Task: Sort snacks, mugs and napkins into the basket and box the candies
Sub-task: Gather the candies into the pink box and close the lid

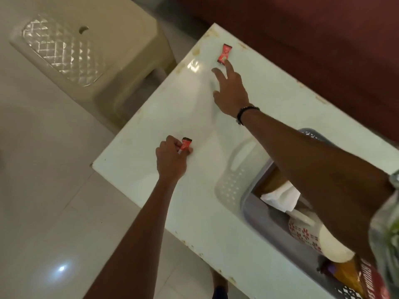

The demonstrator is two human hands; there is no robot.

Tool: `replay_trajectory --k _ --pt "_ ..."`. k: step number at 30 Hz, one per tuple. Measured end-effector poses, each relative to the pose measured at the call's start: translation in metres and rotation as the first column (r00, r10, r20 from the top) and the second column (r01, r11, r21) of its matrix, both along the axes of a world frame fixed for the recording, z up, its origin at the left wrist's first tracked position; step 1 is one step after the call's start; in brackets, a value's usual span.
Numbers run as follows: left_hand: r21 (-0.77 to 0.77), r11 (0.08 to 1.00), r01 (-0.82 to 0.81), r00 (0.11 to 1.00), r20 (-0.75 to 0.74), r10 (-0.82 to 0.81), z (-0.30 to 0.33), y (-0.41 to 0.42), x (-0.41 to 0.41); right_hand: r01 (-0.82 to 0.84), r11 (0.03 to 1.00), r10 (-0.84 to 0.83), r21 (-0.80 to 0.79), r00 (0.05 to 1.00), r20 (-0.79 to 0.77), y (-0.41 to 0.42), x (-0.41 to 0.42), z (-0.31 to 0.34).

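Two red wrapped candies lie on the white table (194, 190). My left hand (171, 159) pinches the near candy (185, 144) near the table's left edge. My right hand (230, 89) reaches to the far corner, fingers spread, its index fingertip touching the lower end of the far candy (224, 53). The grey basket (254, 212) stands at the right, partly hidden under my right forearm. It holds a white napkin (280, 196), a white mug with red flowers (302, 231) and snack packets (354, 275). No candy box shows.
A beige plastic stool (86, 52) stands on the tiled floor left of the table. A dark red sofa (323, 39) runs behind the table's far edge. The table's edges look chipped and stained.
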State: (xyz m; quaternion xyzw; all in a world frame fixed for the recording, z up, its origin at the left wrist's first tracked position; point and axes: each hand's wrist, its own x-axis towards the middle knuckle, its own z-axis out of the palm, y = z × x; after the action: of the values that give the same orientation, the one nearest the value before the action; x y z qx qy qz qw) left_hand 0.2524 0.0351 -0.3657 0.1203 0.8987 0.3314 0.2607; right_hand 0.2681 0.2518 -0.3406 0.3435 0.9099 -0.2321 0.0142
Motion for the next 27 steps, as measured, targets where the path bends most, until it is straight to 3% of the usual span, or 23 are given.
replay_trajectory --k 8,12,17,24,27 --pt "-0.035 0.999 0.034 0.999 -0.035 -0.035 0.004 0.003 0.002 -0.025 0.989 0.052 -0.145 0.981 0.186 0.052 -0.037 0.005" --pt "-0.055 0.998 0.042 0.998 -0.047 -0.044 0.005 0.004 0.003 -0.119 0.989 0.137 -0.086 0.961 0.240 0.052 -0.038 0.012" --pt "-0.081 0.996 0.042 0.999 -0.030 -0.044 0.007 0.005 0.004 -0.076 0.990 0.065 0.116 0.993 0.098 -0.011 0.001 -0.003" --pt "-0.134 0.988 0.070 0.997 0.041 -0.066 0.011 0.007 -0.002 -0.194 0.937 0.174 0.289 0.980 0.095 -0.129 0.075 -0.004" --pt "-0.128 0.988 0.090 0.992 0.101 -0.078 0.020 0.004 -0.003 -0.181 0.981 0.181 0.071 0.983 0.002 -0.145 0.096 0.001"
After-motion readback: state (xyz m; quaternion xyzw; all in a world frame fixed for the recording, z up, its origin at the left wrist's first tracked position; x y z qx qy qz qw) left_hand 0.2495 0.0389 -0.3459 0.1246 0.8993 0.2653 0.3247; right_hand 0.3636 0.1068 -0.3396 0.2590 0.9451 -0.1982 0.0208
